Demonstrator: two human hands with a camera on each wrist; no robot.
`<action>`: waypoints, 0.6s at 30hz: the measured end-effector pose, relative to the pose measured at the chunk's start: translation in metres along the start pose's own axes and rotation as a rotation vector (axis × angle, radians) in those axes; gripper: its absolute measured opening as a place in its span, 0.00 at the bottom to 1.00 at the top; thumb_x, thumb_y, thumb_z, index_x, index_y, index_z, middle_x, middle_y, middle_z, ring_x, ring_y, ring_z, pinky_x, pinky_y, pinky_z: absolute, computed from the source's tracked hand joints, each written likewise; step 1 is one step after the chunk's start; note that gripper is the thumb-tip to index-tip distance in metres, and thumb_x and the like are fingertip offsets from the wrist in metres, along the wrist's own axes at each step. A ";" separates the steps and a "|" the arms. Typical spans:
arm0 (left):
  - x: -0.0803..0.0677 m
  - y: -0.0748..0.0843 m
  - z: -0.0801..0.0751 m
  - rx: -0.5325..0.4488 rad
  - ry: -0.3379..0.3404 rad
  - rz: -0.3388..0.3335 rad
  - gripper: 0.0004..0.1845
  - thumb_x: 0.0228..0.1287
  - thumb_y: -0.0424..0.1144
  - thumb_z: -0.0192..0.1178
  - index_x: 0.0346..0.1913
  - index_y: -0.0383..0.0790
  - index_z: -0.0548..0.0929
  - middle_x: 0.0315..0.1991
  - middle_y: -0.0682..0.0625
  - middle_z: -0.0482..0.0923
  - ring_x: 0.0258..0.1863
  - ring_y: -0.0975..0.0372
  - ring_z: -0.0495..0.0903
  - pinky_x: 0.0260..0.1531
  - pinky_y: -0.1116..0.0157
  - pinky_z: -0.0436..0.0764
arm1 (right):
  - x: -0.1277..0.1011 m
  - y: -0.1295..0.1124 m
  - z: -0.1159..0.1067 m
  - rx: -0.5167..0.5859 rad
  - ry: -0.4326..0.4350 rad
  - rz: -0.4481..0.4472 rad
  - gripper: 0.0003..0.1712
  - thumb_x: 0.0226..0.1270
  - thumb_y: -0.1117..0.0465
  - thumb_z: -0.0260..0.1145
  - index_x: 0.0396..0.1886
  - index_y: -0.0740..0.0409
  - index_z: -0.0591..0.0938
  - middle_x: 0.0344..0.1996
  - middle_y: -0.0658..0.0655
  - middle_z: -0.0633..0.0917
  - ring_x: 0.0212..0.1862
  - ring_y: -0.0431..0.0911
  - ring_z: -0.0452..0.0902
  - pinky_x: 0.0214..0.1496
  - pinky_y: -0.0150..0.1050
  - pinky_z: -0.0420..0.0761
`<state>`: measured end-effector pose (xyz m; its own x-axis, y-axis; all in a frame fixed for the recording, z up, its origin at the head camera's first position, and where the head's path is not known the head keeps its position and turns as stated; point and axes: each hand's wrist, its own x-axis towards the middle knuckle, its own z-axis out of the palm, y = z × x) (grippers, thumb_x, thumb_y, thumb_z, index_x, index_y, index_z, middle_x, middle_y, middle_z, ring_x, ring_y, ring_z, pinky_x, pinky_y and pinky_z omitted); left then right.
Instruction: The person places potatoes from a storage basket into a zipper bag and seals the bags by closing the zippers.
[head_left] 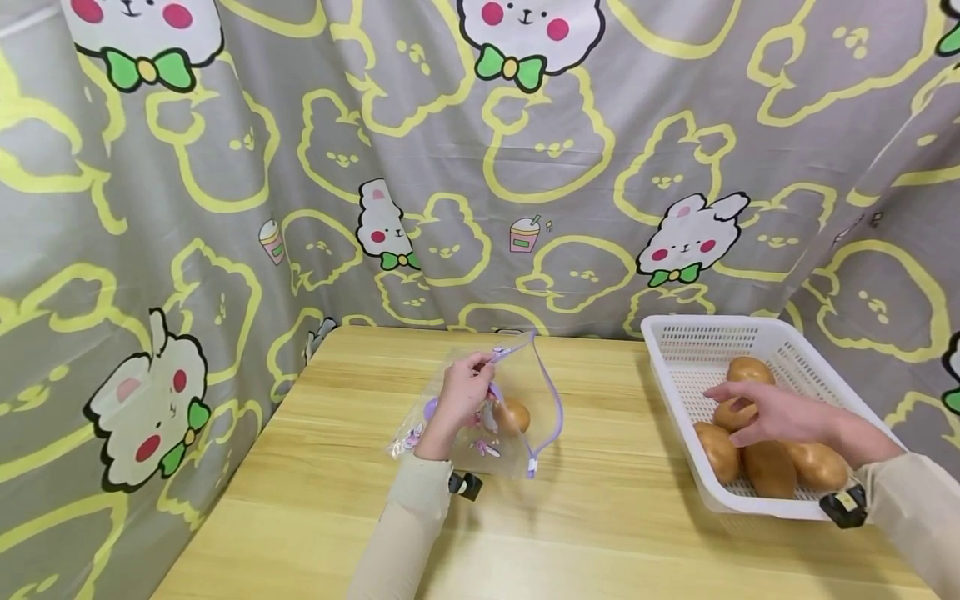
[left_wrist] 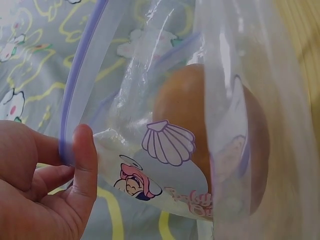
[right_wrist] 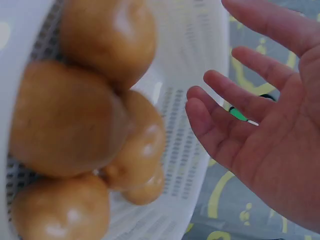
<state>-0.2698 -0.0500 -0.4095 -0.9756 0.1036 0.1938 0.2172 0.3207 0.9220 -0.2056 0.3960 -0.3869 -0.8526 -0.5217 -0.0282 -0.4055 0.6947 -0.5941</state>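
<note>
My left hand (head_left: 462, 390) pinches the lilac-edged mouth of a clear zip-top bag (left_wrist: 170, 142) printed with a shell and cartoon figures. Inside the bag sits one brown potato (head_left: 517, 416), partly veiled by the plastic in the left wrist view. Over the white plastic basket (head_left: 765, 505), my right hand (head_left: 787, 412) is spread, fingers apart and holding nothing. Below it lie several smooth brown potatoes (right_wrist: 67, 120); the right wrist view shows a gap between them and the fingers.
The bag and basket both rest on a wooden table (head_left: 600, 533), the basket to the right. A grey curtain (head_left: 450, 167) with yellow outlines and cartoon bunnies hangs behind the table and at its sides.
</note>
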 end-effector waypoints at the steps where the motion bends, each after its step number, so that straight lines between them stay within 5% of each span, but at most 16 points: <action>1: 0.000 0.000 0.000 0.001 -0.001 0.002 0.14 0.66 0.30 0.52 0.51 0.32 0.81 0.22 0.47 0.75 0.12 0.65 0.74 0.10 0.73 0.72 | 0.000 0.002 -0.001 0.012 -0.028 0.007 0.38 0.52 0.60 0.74 0.59 0.71 0.69 0.55 0.67 0.73 0.50 0.59 0.74 0.43 0.39 0.80; 7: -0.001 -0.001 0.000 -0.003 0.001 0.006 0.14 0.66 0.30 0.52 0.51 0.32 0.81 0.24 0.43 0.76 0.13 0.64 0.74 0.11 0.73 0.72 | -0.001 0.005 -0.002 0.070 -0.106 0.057 0.41 0.54 0.59 0.72 0.62 0.73 0.64 0.55 0.75 0.69 0.50 0.67 0.73 0.43 0.40 0.80; 18: -0.001 -0.003 0.000 -0.013 -0.017 -0.063 0.13 0.68 0.34 0.53 0.52 0.36 0.81 0.32 0.37 0.77 0.14 0.65 0.72 0.10 0.74 0.68 | -0.007 0.002 0.015 0.048 -0.063 0.053 0.40 0.55 0.59 0.72 0.61 0.74 0.65 0.55 0.75 0.70 0.51 0.67 0.72 0.44 0.40 0.80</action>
<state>-0.2693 -0.0511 -0.4128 -0.9865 0.1001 0.1299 0.1552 0.3145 0.9365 -0.1952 0.3939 -0.3998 -0.8492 -0.5164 -0.1102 -0.3431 0.6983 -0.6282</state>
